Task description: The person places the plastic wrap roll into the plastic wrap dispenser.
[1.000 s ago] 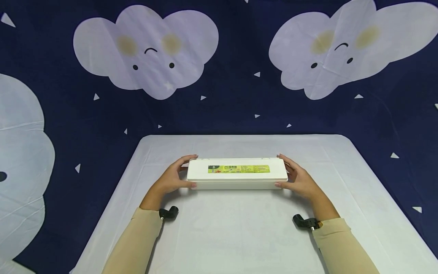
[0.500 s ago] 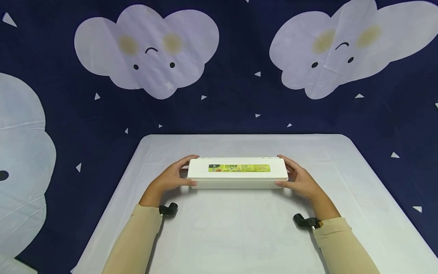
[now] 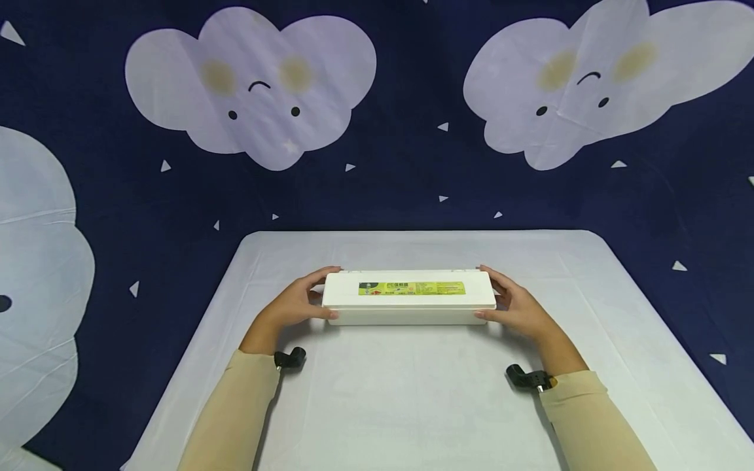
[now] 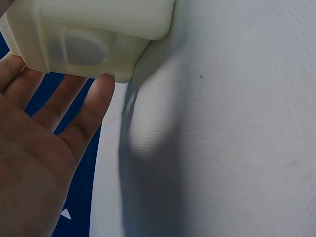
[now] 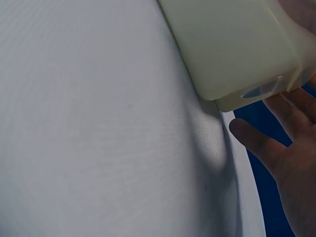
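A long white cling film box [image 3: 410, 316] sits near the middle of the white table, its lid down and a yellow-green label [image 3: 412, 288] on top. At its left end my left hand [image 3: 291, 306] grips it, thumb on the front face and fingers reaching round the back. My right hand [image 3: 520, 313] holds the opposite end the same way. In the left wrist view, the box's end wall [image 4: 57, 47] shows a round recess, with fingertips along its edge. The right wrist view has the box's other end [image 5: 232, 49] beside spread fingers; the little finger appears apart from it.
White cloth covers the table [image 3: 412, 392], which has rounded far corners. Behind it hangs a dark blue curtain [image 3: 412, 176] printed with pale clouds and small triangles. Black wrist cameras sit on the left wrist [image 3: 290, 358] and the right wrist [image 3: 527, 378].
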`<state>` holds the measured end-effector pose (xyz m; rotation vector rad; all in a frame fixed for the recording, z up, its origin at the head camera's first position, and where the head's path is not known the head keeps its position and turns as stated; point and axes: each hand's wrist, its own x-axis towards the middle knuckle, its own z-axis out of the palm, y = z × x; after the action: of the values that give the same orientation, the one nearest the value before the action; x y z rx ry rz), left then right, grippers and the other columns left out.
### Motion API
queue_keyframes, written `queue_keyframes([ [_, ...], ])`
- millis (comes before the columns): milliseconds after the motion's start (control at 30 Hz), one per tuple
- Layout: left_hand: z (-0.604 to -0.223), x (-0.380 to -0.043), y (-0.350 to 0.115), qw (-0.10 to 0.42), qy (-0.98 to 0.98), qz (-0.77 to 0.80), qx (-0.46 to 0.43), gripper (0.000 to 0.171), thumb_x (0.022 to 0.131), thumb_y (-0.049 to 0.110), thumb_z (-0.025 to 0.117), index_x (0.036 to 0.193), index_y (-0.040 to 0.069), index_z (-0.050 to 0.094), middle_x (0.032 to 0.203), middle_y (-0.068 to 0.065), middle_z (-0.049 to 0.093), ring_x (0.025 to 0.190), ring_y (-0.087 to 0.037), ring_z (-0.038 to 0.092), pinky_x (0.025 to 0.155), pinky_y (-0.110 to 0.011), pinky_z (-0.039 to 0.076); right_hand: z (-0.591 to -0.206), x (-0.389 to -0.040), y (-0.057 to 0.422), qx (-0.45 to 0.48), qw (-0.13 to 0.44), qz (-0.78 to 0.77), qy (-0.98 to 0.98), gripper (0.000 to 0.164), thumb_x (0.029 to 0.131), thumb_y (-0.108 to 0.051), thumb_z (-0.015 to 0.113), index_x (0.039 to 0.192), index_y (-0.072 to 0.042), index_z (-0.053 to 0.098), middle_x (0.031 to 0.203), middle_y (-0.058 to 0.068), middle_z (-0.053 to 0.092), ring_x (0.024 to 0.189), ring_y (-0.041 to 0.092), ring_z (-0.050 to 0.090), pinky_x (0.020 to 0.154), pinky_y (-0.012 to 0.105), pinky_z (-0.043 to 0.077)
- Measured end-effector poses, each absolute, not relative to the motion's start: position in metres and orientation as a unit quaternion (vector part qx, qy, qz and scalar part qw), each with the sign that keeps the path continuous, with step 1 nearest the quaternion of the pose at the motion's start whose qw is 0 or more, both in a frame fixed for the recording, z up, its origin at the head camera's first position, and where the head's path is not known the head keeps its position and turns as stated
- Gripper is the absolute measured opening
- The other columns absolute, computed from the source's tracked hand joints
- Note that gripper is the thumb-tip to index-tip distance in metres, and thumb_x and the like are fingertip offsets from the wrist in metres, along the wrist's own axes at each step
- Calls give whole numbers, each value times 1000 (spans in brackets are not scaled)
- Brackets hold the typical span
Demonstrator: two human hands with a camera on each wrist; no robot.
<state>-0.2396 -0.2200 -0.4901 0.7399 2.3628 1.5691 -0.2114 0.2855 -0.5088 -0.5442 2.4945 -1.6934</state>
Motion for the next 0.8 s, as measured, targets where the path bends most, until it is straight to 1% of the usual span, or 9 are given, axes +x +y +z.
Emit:
queue_keyframes([
  [100,-490,-240,-221,114,800,535,248,102,73,11,99,160,13,46,153,-12,52,112,-36,68,94,-46,58,-507,-211,285,-175,40,-543,820,104,83,-10,93,167,-11,30,166,20,33,149,44,35,115,38,41],
  [200,-487,-240,-222,129,804,531,237,103,73,12,99,161,15,45,153,-18,50,91,-36,73,87,-42,60,-506,-212,284,-174,42,-542,821,103,83,-9,93,166,-9,31,165,21,35,147,45,37,116,50,39],
  [300,-484,-240,-223,135,817,515,223,103,72,15,100,160,20,47,153,-19,49,78,-33,72,81,-39,59,-507,-213,284,-175,42,-540,822,104,82,-10,93,165,-6,31,163,22,37,146,45,39,115,53,39],
  [400,-483,-240,-223,132,827,500,218,103,71,18,101,159,20,48,152,-20,50,74,-31,69,79,-38,58,-508,-213,285,-174,44,-537,825,105,82,-13,93,165,-4,30,164,22,36,146,46,39,116,53,39],
  [467,-483,-241,-224,130,830,496,219,103,71,19,101,159,19,49,151,-19,51,74,-31,67,78,-39,57,-509,-212,285,-171,45,-537,825,106,82,-14,94,165,-4,30,164,21,36,146,45,39,116,51,39],
  [533,-485,-241,-224,129,831,496,218,103,70,20,102,159,21,49,149,-18,53,75,-31,68,78,-39,58,-509,-212,285,-169,48,-539,824,106,82,-15,94,166,-5,30,164,20,36,147,44,38,116,50,38],
  [633,-487,-240,-224,131,824,504,224,103,72,19,101,160,21,46,151,-17,51,84,-33,71,84,-42,59,-510,-213,286,-170,49,-543,821,106,82,-15,94,166,-7,30,164,19,37,148,41,37,117,46,37],
  [700,-489,-239,-224,128,821,506,231,104,74,17,100,161,20,44,154,-16,49,93,-35,71,88,-46,59,-510,-214,286,-174,48,-544,819,106,81,-14,94,166,-9,31,164,19,37,148,41,37,117,39,39],
  [800,-490,-237,-222,121,816,509,247,105,75,15,98,163,17,41,157,-15,46,108,-38,67,94,-52,57,-511,-215,287,-182,40,-548,815,105,80,-11,95,164,-8,33,163,21,37,147,44,38,111,28,43],
])
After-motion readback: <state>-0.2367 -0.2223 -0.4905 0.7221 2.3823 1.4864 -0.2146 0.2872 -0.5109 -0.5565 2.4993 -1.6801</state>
